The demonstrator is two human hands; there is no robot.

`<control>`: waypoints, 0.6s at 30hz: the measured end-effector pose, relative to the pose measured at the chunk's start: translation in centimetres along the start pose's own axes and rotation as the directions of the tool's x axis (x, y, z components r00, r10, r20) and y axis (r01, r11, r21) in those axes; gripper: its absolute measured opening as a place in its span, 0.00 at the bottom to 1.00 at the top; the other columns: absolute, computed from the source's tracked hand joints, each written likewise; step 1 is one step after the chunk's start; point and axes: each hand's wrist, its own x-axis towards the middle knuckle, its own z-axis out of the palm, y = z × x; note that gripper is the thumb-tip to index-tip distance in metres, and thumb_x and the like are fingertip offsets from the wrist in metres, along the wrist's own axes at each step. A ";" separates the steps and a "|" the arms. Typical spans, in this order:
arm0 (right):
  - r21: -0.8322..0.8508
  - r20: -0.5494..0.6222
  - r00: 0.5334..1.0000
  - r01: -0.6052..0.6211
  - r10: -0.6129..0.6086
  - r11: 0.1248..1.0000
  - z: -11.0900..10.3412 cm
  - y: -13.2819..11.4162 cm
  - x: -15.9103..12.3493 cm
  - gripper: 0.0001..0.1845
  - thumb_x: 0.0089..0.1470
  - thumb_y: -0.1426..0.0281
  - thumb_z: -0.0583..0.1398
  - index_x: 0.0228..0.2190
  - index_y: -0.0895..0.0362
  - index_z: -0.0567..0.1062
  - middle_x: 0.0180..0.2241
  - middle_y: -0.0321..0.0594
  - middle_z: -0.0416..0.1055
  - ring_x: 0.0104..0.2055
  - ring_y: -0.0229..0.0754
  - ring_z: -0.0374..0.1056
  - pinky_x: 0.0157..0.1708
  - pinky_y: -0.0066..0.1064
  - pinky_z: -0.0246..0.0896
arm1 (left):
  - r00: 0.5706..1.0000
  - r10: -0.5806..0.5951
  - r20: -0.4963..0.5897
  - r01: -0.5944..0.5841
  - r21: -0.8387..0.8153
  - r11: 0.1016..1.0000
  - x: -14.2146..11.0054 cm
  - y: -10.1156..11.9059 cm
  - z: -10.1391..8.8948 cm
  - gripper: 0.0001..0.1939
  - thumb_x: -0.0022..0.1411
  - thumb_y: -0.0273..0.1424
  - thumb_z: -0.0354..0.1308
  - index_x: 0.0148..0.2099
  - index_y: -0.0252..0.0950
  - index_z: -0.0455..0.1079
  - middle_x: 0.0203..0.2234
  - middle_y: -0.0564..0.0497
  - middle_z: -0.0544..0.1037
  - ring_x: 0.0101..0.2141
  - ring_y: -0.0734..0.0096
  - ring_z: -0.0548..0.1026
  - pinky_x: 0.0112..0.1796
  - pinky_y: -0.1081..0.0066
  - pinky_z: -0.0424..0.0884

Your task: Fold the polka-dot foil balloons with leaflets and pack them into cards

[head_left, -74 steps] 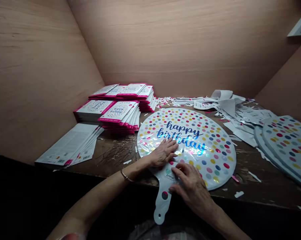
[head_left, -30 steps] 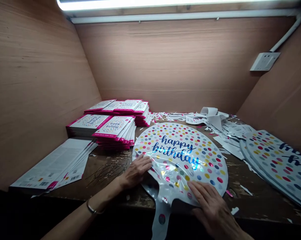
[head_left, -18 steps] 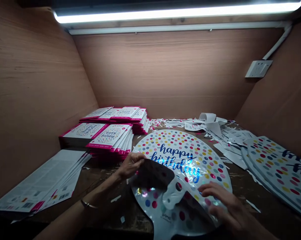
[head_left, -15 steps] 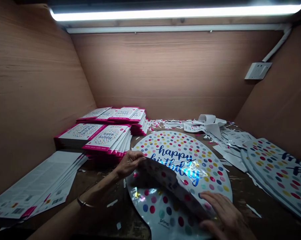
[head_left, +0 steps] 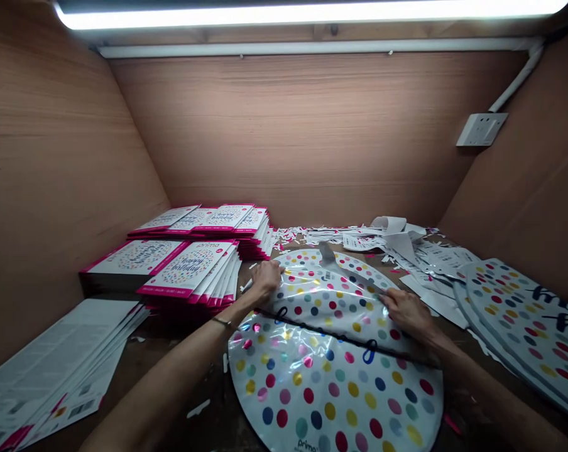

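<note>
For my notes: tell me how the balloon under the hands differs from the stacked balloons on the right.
The balloon lies alone, bent over itself, under the left hand and right hand; the stacked balloons lie flat, untouched. Its lettering is mostly hidden; theirs shows. All are round and dotted.

"prima" shows low on the dotted foil balloon [head_left: 328, 383], "happy birthday" on the nearest pink-edged packet [head_left: 188, 269].
</note>
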 end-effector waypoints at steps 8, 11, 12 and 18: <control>-0.155 -0.087 0.996 -0.017 0.004 0.988 3.1 0.3 2.9 0.17 0.59 0.66 0.46 0.34 0.63 0.70 0.29 0.51 0.71 0.34 0.50 0.69 0.33 0.38 0.60 | 1.000 -0.013 0.027 0.008 0.170 0.985 2.6 0.8 3.3 0.14 0.64 0.35 0.50 0.46 0.30 0.66 0.40 0.44 0.71 0.40 0.64 0.72 0.40 0.61 0.69; -0.180 -0.141 0.981 0.105 -0.131 0.978 1.8 0.7 1.1 0.20 0.59 0.65 0.49 0.47 0.63 0.66 0.44 0.53 0.67 0.47 0.52 0.63 0.46 0.42 0.56 | 0.997 0.066 -0.051 -0.054 0.211 0.976 0.7 0.5 2.0 0.18 0.65 0.38 0.46 0.47 0.27 0.65 0.43 0.36 0.70 0.47 0.54 0.68 0.45 0.55 0.64; -0.189 -0.156 0.960 0.202 -0.233 0.961 1.3 1.0 0.1 0.22 0.58 0.64 0.50 0.51 0.62 0.63 0.49 0.52 0.64 0.51 0.51 0.59 0.48 0.42 0.54 | 0.989 0.135 -0.062 -0.118 0.221 0.968 -0.4 0.2 1.5 0.20 0.64 0.39 0.47 0.50 0.28 0.63 0.47 0.35 0.68 0.50 0.52 0.65 0.48 0.55 0.62; -0.441 -0.175 0.707 0.565 -0.685 0.697 3.0 3.5 -6.8 0.25 0.52 0.79 0.49 0.53 0.62 0.62 0.49 0.49 0.65 0.49 0.49 0.61 0.47 0.43 0.56 | 0.713 0.691 0.119 -0.680 0.360 0.639 -6.6 -3.4 1.4 0.12 0.61 0.28 0.49 0.47 0.31 0.65 0.48 0.39 0.69 0.50 0.54 0.65 0.53 0.50 0.53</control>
